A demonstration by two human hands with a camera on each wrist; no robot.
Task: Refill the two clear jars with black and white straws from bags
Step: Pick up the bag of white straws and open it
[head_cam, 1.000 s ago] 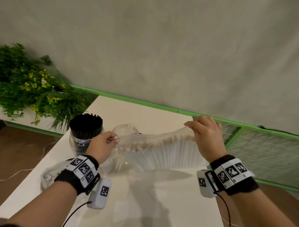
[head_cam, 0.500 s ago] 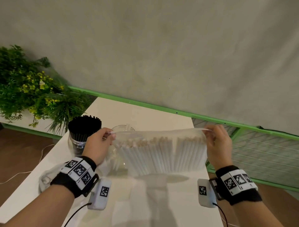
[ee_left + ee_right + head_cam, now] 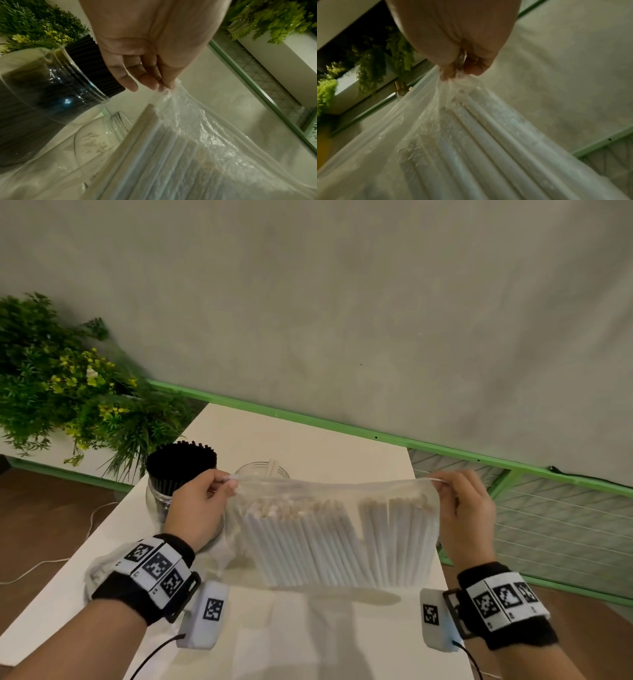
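Now the clear plastic bag of white paper straws (image 3: 337, 537) hangs level, its mouth stretched taut where 1 second ago it sagged, so opening looks imminent. Left hand (image 3: 200, 505) and right hand (image 3: 467, 517) pinch opposite top corners. Behind the left fingers stands the nearly empty clear jar (image 3: 262, 472) (its threaded neck shows only in the left-wrist view).

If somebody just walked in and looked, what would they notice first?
Probably the big clear bag stuffed with white straws, stretched in the air above the white table between the left hand and the right hand, which pinch its top corners. Next, the jar bristling with black straws behind the left hand, beside a nearly empty jar, with a leafy green plant at far left.
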